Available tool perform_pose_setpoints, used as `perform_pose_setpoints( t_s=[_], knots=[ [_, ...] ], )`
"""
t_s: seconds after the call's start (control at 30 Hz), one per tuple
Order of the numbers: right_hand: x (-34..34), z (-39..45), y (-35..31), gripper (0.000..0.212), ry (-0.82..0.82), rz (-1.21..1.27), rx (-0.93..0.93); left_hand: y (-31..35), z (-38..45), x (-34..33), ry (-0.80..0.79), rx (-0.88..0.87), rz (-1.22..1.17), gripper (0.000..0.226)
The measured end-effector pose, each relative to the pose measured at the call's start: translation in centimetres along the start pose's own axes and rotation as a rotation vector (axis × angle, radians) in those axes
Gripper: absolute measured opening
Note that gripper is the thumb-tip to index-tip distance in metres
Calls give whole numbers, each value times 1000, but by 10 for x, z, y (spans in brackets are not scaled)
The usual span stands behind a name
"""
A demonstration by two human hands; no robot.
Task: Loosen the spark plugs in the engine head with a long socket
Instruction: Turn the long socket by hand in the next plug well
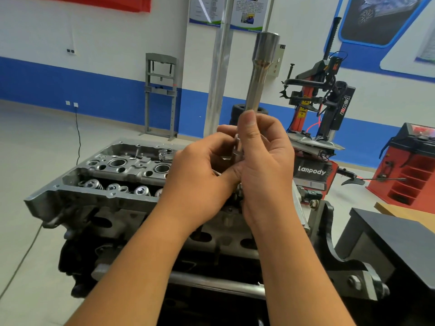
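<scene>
A long steel socket (259,74) stands upright above the engine head (113,175), its wide end on top. My right hand (263,165) grips its lower shaft, thumb pressed along the metal. My left hand (202,175) curls its fingers round the socket's lower end, where a small metal part shows between both hands. The engine head sits on a stand, with open spark plug wells (117,163) and valve springs (94,184) visible on its left half. Its right half is hidden behind my hands.
A black cabinet (388,243) stands at the right, beside the engine stand's bracket (329,231). Behind are a tyre changer (315,128), a red wheel balancer (409,175), a grey shop press (161,95) and a steel pillar (219,78). A cable (77,137) runs over the floor at left.
</scene>
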State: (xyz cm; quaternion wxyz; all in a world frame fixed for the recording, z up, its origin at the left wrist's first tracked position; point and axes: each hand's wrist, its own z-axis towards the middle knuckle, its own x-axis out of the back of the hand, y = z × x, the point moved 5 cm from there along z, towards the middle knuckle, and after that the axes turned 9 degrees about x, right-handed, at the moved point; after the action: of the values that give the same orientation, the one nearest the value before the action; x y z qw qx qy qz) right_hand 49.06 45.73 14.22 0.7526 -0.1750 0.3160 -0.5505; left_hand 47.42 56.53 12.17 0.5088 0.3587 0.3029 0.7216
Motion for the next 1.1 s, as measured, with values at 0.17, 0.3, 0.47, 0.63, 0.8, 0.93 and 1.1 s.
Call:
perform_pose_setpoints(
  t_s=[0.17, 0.3, 0.47, 0.63, 0.8, 0.93, 1.1],
  knots=[
    [2, 0, 2, 31, 20, -13, 9, -1, 1, -2, -66, -3, 29, 28],
    [2, 1, 0, 27, 25, -59, 26, 2, -1, -3, -193, 35, -67, 28],
    [1, 0, -1, 35, 11, 6, -39, 2, -1, -1, -62, -7, -55, 22],
    [2, -1, -2, 38, 33, 55, -73, -1, 0, 0, -18, 2, -65, 16],
    [4, 0, -3, 30, 40, 16, 6, 1, 0, 0, -81, 32, -60, 30],
    [5, 0, -2, 27, 32, -20, 22, 2, -1, 0, -143, 40, -60, 31],
    [5, 1, -1, 20, 18, -25, 1, 1, -1, 0, -117, 26, -33, 32]
  ],
)
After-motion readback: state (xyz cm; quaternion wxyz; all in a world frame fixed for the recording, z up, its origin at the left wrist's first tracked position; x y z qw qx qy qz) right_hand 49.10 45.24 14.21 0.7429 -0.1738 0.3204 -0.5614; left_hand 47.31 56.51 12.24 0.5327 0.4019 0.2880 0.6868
